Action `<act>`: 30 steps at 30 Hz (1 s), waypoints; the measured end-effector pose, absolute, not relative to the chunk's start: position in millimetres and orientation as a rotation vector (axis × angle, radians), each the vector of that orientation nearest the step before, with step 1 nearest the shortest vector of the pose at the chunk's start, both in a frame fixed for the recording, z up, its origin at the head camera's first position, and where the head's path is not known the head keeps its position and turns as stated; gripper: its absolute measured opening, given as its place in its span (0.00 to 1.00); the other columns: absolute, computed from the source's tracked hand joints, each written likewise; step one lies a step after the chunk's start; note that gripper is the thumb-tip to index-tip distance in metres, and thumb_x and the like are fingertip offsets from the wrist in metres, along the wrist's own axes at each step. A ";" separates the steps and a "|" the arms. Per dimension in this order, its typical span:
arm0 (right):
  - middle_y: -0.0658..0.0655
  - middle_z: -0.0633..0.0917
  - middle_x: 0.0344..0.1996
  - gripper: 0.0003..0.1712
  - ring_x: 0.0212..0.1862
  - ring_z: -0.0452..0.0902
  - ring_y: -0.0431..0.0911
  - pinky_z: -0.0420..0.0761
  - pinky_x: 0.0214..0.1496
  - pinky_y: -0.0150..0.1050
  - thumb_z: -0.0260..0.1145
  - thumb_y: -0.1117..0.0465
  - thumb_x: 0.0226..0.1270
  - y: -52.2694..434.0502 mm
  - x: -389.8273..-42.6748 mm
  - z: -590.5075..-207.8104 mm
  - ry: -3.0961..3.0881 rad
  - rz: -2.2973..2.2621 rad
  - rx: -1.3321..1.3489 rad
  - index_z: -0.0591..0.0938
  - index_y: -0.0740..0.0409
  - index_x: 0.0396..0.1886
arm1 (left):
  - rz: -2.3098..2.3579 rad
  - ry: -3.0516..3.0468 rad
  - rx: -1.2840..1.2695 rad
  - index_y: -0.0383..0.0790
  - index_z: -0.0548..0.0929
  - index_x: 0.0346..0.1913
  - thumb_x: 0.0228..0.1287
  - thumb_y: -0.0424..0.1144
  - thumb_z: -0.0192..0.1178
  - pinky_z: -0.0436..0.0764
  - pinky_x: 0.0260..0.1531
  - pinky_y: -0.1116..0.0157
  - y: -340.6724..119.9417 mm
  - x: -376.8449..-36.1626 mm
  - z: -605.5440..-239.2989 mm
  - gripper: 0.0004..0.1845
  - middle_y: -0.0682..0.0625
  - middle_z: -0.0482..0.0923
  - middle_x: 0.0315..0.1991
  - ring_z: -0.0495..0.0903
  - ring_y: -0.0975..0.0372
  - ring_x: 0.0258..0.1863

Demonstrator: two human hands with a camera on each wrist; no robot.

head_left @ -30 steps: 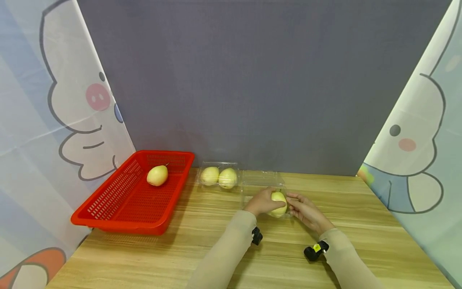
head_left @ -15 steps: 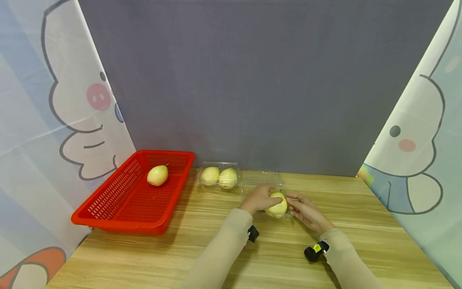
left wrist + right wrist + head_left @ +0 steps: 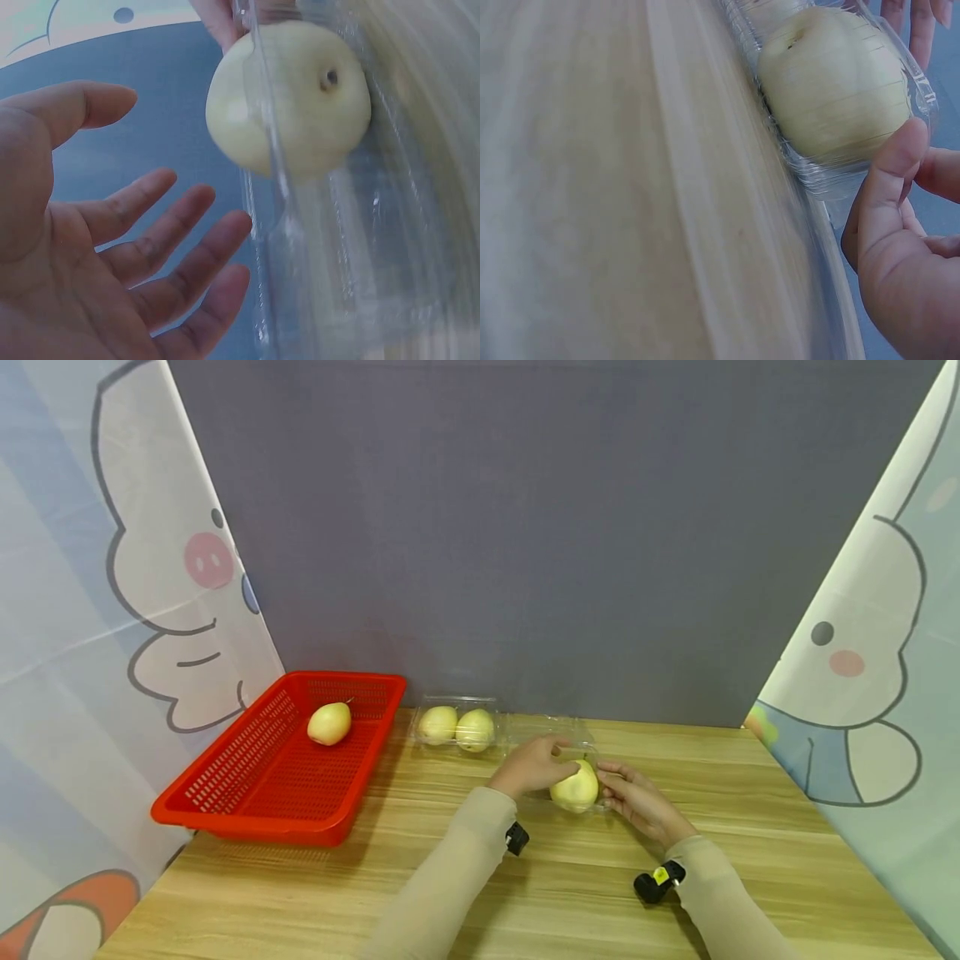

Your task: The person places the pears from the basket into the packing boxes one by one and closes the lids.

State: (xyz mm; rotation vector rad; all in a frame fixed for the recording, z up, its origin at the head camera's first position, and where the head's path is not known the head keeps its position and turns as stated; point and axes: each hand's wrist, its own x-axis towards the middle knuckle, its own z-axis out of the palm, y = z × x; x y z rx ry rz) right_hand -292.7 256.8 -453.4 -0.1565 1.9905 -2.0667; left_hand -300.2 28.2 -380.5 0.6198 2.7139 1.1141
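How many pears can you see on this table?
4: one in the red basket at, two side by side in a clear box, one in the clear box between the hands. None seems hidden.

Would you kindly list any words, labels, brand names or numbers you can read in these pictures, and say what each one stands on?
None can be read.
The clear plastic box, the pear in it and the red basket bear no print.
The side curtains carry cartoon figures only.
The yellow spot on the wrist device is too small to tell.
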 end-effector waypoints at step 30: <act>0.52 0.72 0.41 0.33 0.35 0.69 0.36 0.77 0.35 0.26 0.53 0.61 0.81 255.7 -292.4 -451.2 1.984 -2.082 -0.152 0.52 0.75 0.73 | 1.057 2.921 0.548 0.50 0.82 0.61 0.71 0.50 0.57 0.80 0.50 0.52 -53.5 -320.8 -331.1 0.20 0.49 0.82 0.53 0.80 0.53 0.52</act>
